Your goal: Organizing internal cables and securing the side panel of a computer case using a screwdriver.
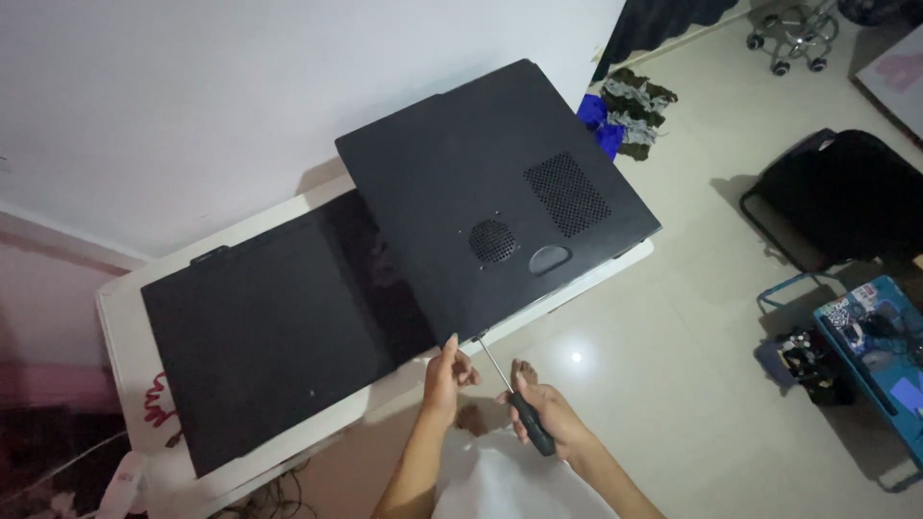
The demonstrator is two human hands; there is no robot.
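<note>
A black computer case (461, 183) lies flat on a white table (120, 332), its side panel up, with two round-holed vents and a thumb dent. My right hand (548, 415) grips a black-handled screwdriver (514, 399) whose thin shaft points up at the case's near edge. My left hand (447, 373) reaches up beside it, fingertips at the case's lower edge next to the screwdriver tip. A large black mat (260, 327) covers the table left of the case.
A white wall rises behind the table. On the tiled floor to the right stand a black chair (827, 197), a blue crate (875, 341) of cables and an office chair base (793, 34). Cloth bundles (625, 111) lie by the wall. Cables trail under the table.
</note>
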